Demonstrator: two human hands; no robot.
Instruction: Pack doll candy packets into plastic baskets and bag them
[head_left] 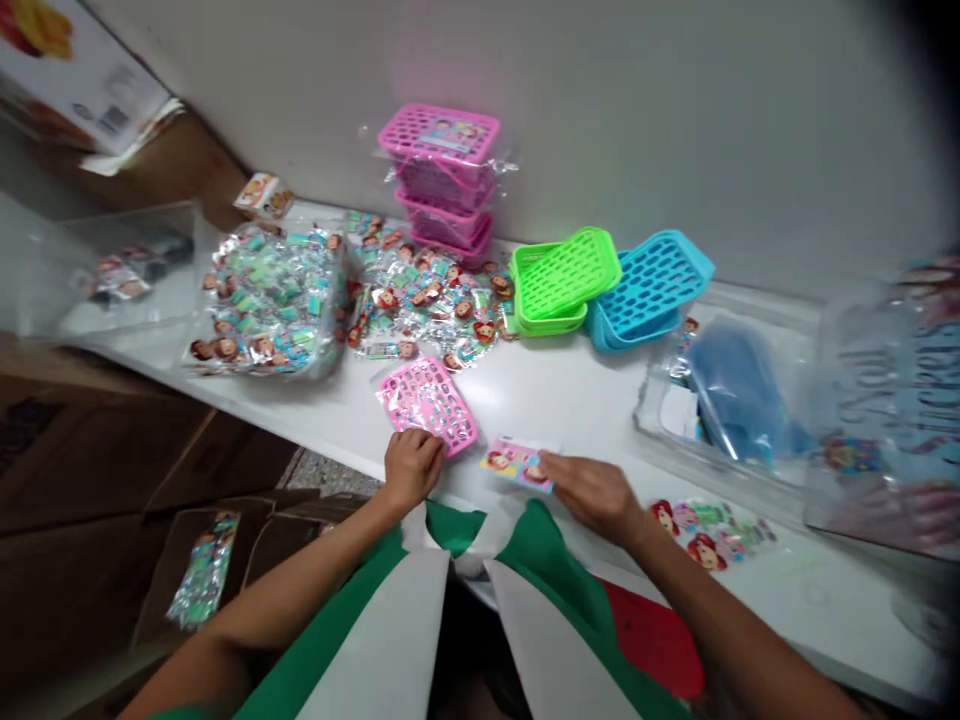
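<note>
In the head view, the left hand (411, 468) sits at the bench's (577, 395) near edge. Its fingers are curled over the near corner of the pink lid (427, 402), which lies flat just beyond them with its long axis slanting away to the right; I cannot tell whether they grip or merely rest. The right hand (596, 492) lies close by, its fingers pinched on the right end of a picture card (516, 463) that points left toward the lid, near but apart.

White table (570, 390) carries baskets (566, 275), packets (427, 290), pink lid (427, 403).
</note>
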